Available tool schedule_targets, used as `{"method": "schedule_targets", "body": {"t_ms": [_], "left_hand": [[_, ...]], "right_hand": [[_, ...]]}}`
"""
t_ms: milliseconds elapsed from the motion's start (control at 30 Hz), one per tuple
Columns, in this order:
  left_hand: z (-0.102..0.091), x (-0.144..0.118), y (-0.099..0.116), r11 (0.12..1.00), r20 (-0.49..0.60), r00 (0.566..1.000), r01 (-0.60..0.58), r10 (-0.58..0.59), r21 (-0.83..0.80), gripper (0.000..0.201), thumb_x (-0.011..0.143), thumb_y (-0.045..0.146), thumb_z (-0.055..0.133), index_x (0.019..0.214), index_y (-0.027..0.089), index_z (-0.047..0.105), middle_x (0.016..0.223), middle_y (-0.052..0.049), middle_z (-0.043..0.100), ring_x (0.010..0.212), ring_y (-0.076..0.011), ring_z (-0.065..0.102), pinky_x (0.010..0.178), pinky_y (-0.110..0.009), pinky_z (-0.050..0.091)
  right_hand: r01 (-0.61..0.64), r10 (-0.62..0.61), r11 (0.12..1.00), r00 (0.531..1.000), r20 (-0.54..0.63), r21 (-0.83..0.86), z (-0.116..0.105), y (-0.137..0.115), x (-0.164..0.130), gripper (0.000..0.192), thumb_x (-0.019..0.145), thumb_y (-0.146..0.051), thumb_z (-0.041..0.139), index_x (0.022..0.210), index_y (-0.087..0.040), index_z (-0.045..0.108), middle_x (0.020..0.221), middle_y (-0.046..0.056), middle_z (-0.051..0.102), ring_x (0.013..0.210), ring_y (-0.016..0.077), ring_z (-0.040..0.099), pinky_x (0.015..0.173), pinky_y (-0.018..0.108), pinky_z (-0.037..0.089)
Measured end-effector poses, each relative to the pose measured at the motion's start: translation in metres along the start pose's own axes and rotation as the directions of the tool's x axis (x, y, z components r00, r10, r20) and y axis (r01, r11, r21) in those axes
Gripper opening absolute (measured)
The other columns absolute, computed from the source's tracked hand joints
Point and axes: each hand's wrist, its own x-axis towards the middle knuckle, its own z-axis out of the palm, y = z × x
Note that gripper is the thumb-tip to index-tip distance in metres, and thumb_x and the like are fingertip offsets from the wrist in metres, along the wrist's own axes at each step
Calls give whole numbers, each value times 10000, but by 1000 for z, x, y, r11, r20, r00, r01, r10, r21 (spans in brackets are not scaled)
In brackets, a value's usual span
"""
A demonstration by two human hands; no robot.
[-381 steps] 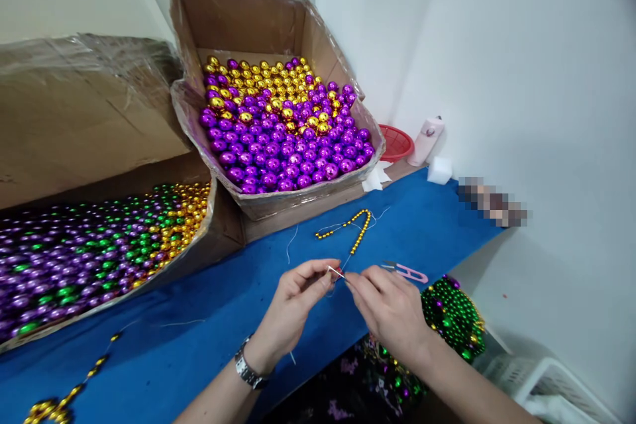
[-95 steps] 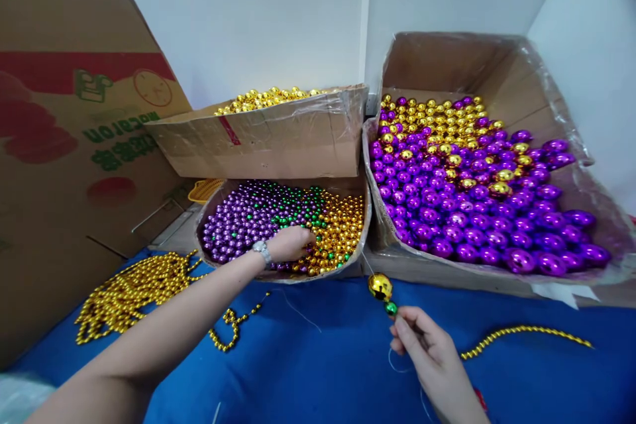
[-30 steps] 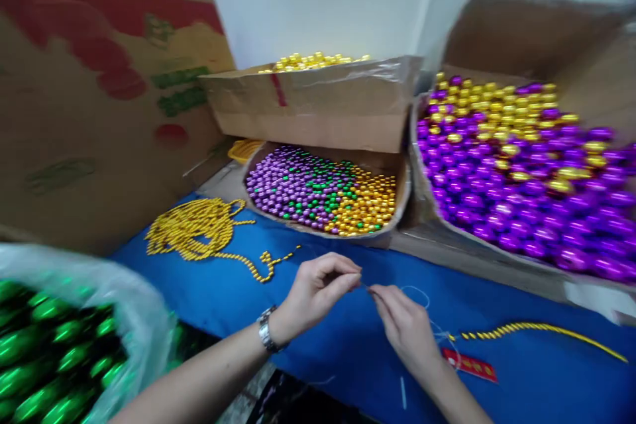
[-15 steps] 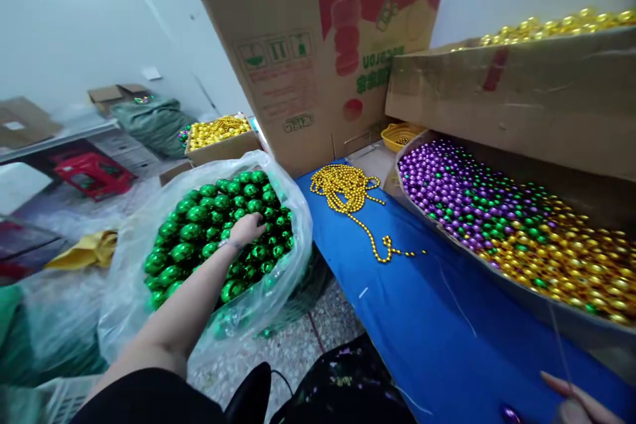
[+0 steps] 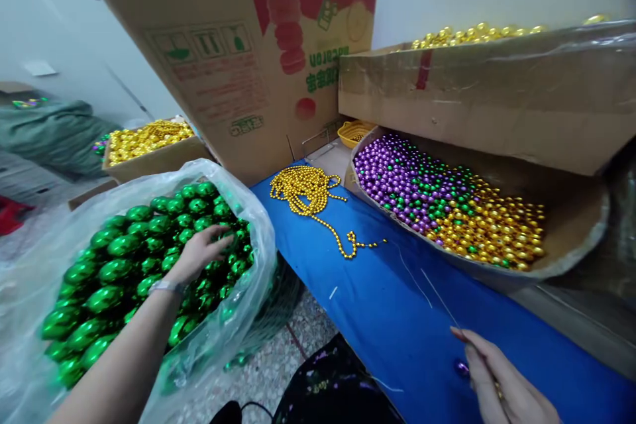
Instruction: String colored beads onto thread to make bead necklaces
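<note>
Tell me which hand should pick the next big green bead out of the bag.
Left. The left hand already rests on the green beads inside the plastic bag, while the right hand is over the blue table, pinching the thread.

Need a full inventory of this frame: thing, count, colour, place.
plastic bag: one, clear, floor left
green balls: many, in bag
bead string: one pile, gold, blue table
tray of small beads: one, purple, green, gold, on table
upper box: one, brown, gold balls on top
tall carton: one, brown, behind
far box: one, gold beads, left
thread: one, white, rising from right hand
left hand: on green balls
right hand: pinching thread
</note>
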Motion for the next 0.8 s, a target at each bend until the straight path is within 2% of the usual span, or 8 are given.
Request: {"method": "schedule_targets", "body": {"t_ms": [67, 133, 200, 267, 400, 533, 633, 800], "left_hand": [[-12, -4, 42, 964, -54, 994, -109, 99, -241, 486, 922, 419, 280, 1357, 210, 336, 1333, -67, 481, 1081, -202, 564, 754, -270, 549], [-10, -10, 94, 534, -7, 978, -121, 209, -837, 464, 883, 373, 438, 1311, 196, 432, 1286, -84, 529, 1059, -224, 576, 763, -297, 558], [6, -19, 148, 144, 134, 931, 90, 340, -986, 401, 847, 296, 526, 1233, 186, 525, 1195, -83, 597, 948, -207, 624, 691, -269, 572], [31, -27, 193, -34, 266, 831, 323, 488, -946, 361, 851, 300, 532, 1182, 160, 564, 1116, -100, 638, 933, -219, 638, 686, -259, 573], [81, -38, 249, -66, 384, 635, 567, 670, -821, 371, 843, 266, 568, 1197, 159, 538, 1155, -123, 621, 1016, -264, 619, 680, -212, 561], [108, -41, 277, -10, 475, 506, 692, 720, -722, 364, 858, 321, 543, 1152, 108, 556, 1162, -166, 607, 990, -282, 630, 632, -180, 554], [116, -43, 288, 26, 511, 463, 722, 724, -692, 370, 862, 339, 529, 1146, 104, 558, 1136, -174, 616, 950, -268, 647, 628, -185, 560], [120, -46, 298, 103, 547, 450, 699, 706, -708, 370, 832, 349, 573, 1125, 124, 577, 1095, -150, 625, 906, -259, 655, 622, -185, 560]], "right_hand": [[94, -94, 995, 995, -31, -14, 1, -6, 3, 297, 895, -357, 466, 1163, -272, 563, 1044, -3, 700, 831, 161, 705, 654, 175, 569], [152, -151, 988, 984, -90, 2, 2, -18, 6, 273, 901, -308, 472, 1152, -249, 561, 1029, 12, 703, 856, 162, 697, 706, 191, 560], [196, -189, 980, 969, -158, 26, 1, -32, 8, 239, 910, -254, 462, 1124, -227, 567, 995, 26, 707, 854, 160, 690, 743, 215, 548], [217, -205, 975, 958, -198, 39, -3, -41, 9, 228, 914, -205, 450, 1109, -207, 568, 968, 37, 704, 839, 156, 682, 749, 233, 538], [110, -94, 992, 969, -229, 56, -15, -37, 4, 225, 918, -156, 440, 1107, -185, 558, 961, 57, 684, 858, 152, 660, 756, 243, 521], [-22, 40, 997, 970, -238, 75, -23, -23, -7, 230, 925, -157, 429, 1115, -204, 552, 965, 51, 666, 860, 150, 646, 780, 256, 510], [-75, 93, 994, 970, -227, 84, -26, -17, -13, 224, 929, -167, 423, 1105, -207, 557, 907, 46, 654, 818, 151, 642, 766, 265, 512], [-75, 88, 995, 969, -229, 68, -27, -12, -14, 227, 929, -163, 421, 1104, -203, 560, 868, 53, 646, 772, 160, 632, 747, 279, 513]]}}
